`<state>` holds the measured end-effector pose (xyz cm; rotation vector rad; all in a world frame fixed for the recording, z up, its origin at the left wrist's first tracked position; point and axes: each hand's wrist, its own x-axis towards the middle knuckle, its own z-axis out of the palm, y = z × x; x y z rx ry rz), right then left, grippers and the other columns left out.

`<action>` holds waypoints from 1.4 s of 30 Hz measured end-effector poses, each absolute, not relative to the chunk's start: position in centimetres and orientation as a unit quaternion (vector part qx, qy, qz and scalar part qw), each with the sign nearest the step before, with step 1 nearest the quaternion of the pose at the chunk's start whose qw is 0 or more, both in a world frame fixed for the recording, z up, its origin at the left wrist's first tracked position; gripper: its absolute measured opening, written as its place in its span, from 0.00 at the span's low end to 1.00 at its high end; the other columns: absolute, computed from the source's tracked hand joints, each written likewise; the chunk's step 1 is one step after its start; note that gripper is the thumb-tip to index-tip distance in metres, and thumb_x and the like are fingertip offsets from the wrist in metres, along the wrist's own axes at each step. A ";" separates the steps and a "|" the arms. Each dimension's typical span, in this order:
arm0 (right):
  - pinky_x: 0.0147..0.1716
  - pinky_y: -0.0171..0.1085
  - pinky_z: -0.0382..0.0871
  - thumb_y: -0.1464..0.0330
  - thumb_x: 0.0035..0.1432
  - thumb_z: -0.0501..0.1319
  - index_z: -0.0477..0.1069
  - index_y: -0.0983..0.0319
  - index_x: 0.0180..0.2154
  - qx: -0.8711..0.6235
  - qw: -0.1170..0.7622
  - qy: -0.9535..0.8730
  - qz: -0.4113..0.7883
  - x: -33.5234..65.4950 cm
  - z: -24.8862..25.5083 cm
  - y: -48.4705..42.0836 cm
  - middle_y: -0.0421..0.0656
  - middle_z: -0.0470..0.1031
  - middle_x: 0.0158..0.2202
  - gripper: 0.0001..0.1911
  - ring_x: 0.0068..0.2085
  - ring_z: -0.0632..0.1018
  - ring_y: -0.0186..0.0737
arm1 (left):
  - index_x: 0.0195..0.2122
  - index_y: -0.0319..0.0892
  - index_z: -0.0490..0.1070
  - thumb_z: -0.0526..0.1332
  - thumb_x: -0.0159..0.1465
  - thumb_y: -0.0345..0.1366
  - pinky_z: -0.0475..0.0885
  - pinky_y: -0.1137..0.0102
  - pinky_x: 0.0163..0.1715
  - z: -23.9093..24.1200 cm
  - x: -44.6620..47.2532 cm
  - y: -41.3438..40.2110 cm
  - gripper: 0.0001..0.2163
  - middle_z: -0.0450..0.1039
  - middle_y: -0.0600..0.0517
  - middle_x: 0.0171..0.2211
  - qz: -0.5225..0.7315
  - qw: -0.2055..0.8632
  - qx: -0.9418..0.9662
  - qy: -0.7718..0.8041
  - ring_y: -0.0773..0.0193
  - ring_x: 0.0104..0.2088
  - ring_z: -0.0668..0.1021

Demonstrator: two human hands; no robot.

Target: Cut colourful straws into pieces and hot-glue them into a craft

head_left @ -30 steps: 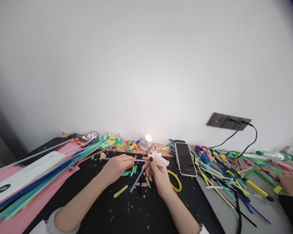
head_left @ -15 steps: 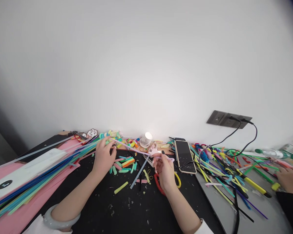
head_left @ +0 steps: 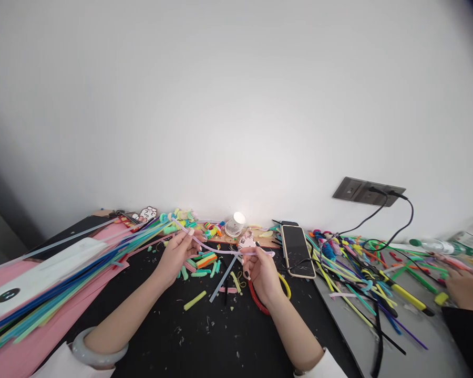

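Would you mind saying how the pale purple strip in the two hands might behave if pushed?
The pale purple strip probably bends easily, as it curves between the left hand and right hand. It seems not wholly floppy, since its end juts past the left hand. Being thin, it is likely light.

Your bare left hand (head_left: 176, 257) angles inward, thumb and fingertips drawn together in a pinch. Your bare right hand (head_left: 265, 273) faces it, a little lower, thumb resting over bent fingers, dark fingernails showing beneath. The two stand apart. Your bare left forearm (head_left: 136, 304) and bare right forearm (head_left: 295, 331) slant forward, converging; both wrists look nearly straight.
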<state>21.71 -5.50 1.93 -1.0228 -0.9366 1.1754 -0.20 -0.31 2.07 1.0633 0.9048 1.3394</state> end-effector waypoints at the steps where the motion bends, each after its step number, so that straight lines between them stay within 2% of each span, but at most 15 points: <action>1: 0.15 0.32 0.56 0.51 0.57 0.56 0.74 0.63 0.31 -0.448 0.611 -0.410 0.509 21.7 2.0 -5.5 0.41 0.67 0.20 0.22 0.17 0.61 0.32 | 0.36 0.40 0.74 0.65 0.57 0.51 0.73 0.66 0.28 2.0 -0.2 -0.3 0.17 0.75 0.49 0.30 0.576 0.563 0.450 0.387 0.63 0.26 0.73; 4: 0.15 0.32 0.54 0.50 0.55 0.57 0.72 0.62 0.30 -0.464 0.617 -0.413 0.484 21.8 2.1 -5.5 0.36 0.62 0.19 0.21 0.16 0.58 0.30 | 0.31 0.42 0.73 0.65 0.57 0.52 0.71 0.67 0.26 1.7 -0.5 0.0 0.17 0.70 0.52 0.25 0.602 0.525 0.446 0.404 0.64 0.24 0.71; 8: 0.16 0.33 0.53 0.48 0.57 0.53 0.70 0.60 0.30 -0.507 0.597 -0.444 0.435 22.0 1.6 -5.3 0.36 0.62 0.19 0.23 0.16 0.59 0.33 | 0.26 0.43 0.70 0.64 0.56 0.54 0.69 0.68 0.23 1.3 -0.9 0.3 0.18 0.66 0.53 0.22 0.621 0.484 0.441 0.431 0.66 0.21 0.68; 11: 0.18 0.34 0.54 0.46 0.61 0.49 0.66 0.59 0.25 -0.568 0.564 -0.511 0.312 22.2 1.2 -5.3 0.37 0.62 0.17 0.26 0.18 0.61 0.35 | 0.26 0.44 0.70 0.63 0.57 0.55 0.69 0.68 0.22 1.1 -1.0 0.5 0.18 0.66 0.53 0.22 0.632 0.460 0.438 0.444 0.65 0.21 0.68; 15: 0.22 0.34 0.50 0.50 0.63 0.50 0.58 0.58 0.19 -0.639 0.482 -0.591 0.099 22.8 1.2 -5.4 0.38 0.61 0.17 0.26 0.21 0.62 0.35 | 0.27 0.44 0.70 0.61 0.59 0.52 0.71 0.67 0.23 1.1 -1.3 0.6 0.16 0.66 0.53 0.22 0.644 0.440 0.429 0.456 0.65 0.21 0.69; 21: 0.23 0.35 0.50 0.52 0.62 0.51 0.58 0.58 0.21 -0.675 0.441 -0.591 0.032 23.4 1.6 -5.4 0.38 0.63 0.18 0.22 0.21 0.62 0.36 | 0.26 0.44 0.70 0.60 0.61 0.48 0.71 0.68 0.24 1.2 -1.2 0.5 0.14 0.66 0.53 0.22 0.650 0.446 0.414 0.455 0.65 0.22 0.70; 24: 0.25 0.35 0.52 0.53 0.61 0.51 0.61 0.58 0.24 -0.659 0.467 -0.588 0.054 23.4 1.6 -5.4 0.38 0.64 0.20 0.20 0.22 0.63 0.36 | 0.26 0.44 0.71 0.61 0.61 0.48 0.71 0.68 0.24 1.3 -1.2 0.5 0.14 0.66 0.53 0.22 0.648 0.452 0.404 0.461 0.65 0.22 0.70; 27: 0.25 0.34 0.53 0.54 0.61 0.52 0.62 0.59 0.25 -0.627 0.518 -0.568 0.126 23.2 1.7 -5.5 0.36 0.61 0.20 0.19 0.23 0.62 0.35 | 0.26 0.44 0.71 0.62 0.60 0.48 0.71 0.68 0.25 1.4 -1.3 0.5 0.14 0.67 0.53 0.22 0.646 0.459 0.398 0.461 0.65 0.22 0.70; 33: 0.19 0.32 0.47 0.51 0.53 0.62 0.62 0.59 0.23 -0.501 0.628 -0.440 0.401 22.8 1.8 -5.2 0.32 0.54 0.17 0.20 0.19 0.53 0.30 | 0.26 0.43 0.71 0.64 0.57 0.49 0.71 0.68 0.24 1.0 -1.5 0.9 0.14 0.69 0.52 0.22 0.657 0.472 0.372 0.455 0.65 0.23 0.71; 37: 0.17 0.32 0.46 0.56 0.51 0.66 0.61 0.59 0.21 -0.407 0.649 -0.382 0.518 22.8 1.9 -5.1 0.31 0.54 0.15 0.20 0.17 0.51 0.27 | 0.25 0.42 0.72 0.67 0.54 0.48 0.71 0.71 0.24 0.7 -1.4 1.1 0.14 0.68 0.53 0.21 0.670 0.493 0.341 0.439 0.67 0.22 0.71; 42: 0.16 0.31 0.45 0.60 0.52 0.68 0.61 0.59 0.20 -0.334 0.663 -0.351 0.571 22.8 2.1 -5.2 0.31 0.52 0.14 0.19 0.16 0.49 0.26 | 0.25 0.40 0.72 0.69 0.53 0.46 0.70 0.73 0.23 0.9 -1.3 1.1 0.14 0.69 0.53 0.21 0.683 0.504 0.324 0.418 0.68 0.22 0.71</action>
